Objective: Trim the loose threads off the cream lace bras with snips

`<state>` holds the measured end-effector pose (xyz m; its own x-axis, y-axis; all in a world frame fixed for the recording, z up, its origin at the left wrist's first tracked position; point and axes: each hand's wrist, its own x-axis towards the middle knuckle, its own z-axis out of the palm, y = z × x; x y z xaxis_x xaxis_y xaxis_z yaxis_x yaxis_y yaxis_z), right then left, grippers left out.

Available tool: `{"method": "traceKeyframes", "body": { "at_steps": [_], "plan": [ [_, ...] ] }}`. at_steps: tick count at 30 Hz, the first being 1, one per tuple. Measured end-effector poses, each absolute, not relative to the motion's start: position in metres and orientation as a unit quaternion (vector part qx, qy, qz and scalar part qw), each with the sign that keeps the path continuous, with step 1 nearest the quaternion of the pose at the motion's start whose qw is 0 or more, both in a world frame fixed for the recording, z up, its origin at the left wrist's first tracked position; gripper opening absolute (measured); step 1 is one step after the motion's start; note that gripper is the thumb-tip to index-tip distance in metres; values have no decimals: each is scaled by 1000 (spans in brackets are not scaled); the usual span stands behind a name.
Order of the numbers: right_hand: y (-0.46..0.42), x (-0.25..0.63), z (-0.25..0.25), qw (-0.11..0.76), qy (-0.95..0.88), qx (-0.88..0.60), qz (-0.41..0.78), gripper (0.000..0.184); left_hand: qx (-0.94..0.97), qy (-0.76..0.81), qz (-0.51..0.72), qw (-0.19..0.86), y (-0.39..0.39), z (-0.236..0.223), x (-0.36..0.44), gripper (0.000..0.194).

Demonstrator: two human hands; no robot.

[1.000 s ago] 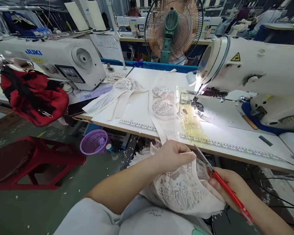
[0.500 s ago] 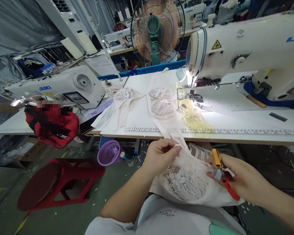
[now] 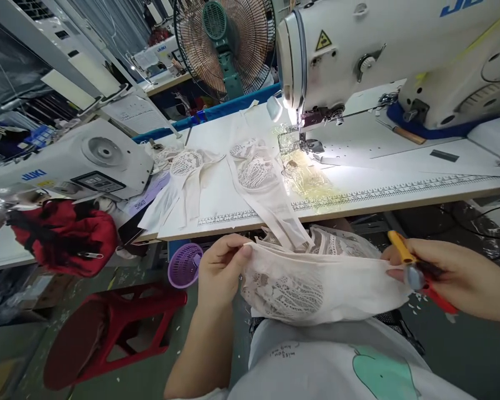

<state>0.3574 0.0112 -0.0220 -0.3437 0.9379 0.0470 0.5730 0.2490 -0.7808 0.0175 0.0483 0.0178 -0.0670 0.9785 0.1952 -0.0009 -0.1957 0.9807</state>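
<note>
A white lace bra [image 3: 294, 291] is stretched between my hands above my lap. My left hand [image 3: 223, 269] pinches its upper edge at the left, thumb against fingers. At the other end, my right hand [image 3: 435, 269] is closed on small thread snips [image 3: 414, 275] with orange and red handles. That same hand also grips the bra's right end between thumb and finger. More lace bras [image 3: 256, 175] lie on the white table, joined in a chain, and straps from them hang over the front edge towards the piece I hold. Another lace part [image 3: 337, 241] shows behind it.
A sewing machine [image 3: 358, 66] with its lamp lit stands at the right; another machine [image 3: 104, 161] is at the left. Yellowish clear film [image 3: 310, 178] lies near the needle. A ruler strip [image 3: 383, 191] runs along the table front. Below are a purple basket [image 3: 183, 266] and red stool [image 3: 120, 328].
My hands have moved apart, pulling the bra's edge straight between them. The right hand went right with the snips, the left hand went left. The camera view has turned and shifted.
</note>
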Motion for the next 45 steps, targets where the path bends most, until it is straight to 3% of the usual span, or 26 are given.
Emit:
{"method": "traceKeyframes", "body": {
  "at_steps": [2,7,14,21,24,30,34,40,45],
  "plan": [
    [8,363,-25,291,-724,-508,364,10,532,463,567,425,47,20,14,3],
    [4,360,-29,366,-624,-565,396,42,531,466,579,406,41,24,12,7],
    [-4,356,-19,373,-611,-526,460,33,541,484,594,346,20,50,17,9],
    [-41,359,-11,412,-589,-473,510,23,531,592,574,197,-29,82,15,8],
    [-52,356,-24,470,-552,-459,514,22,493,630,555,229,-24,72,11,13],
    [-45,338,-55,585,-486,-440,478,23,389,629,543,398,18,31,7,29],
    [-39,328,-57,619,-468,-427,464,20,378,624,534,428,33,14,2,32],
    [-28,330,-48,609,-470,-438,465,18,382,624,513,449,48,17,5,31],
    [-45,342,-54,512,-480,-464,540,15,446,556,477,515,18,56,4,26]
  ]
}}
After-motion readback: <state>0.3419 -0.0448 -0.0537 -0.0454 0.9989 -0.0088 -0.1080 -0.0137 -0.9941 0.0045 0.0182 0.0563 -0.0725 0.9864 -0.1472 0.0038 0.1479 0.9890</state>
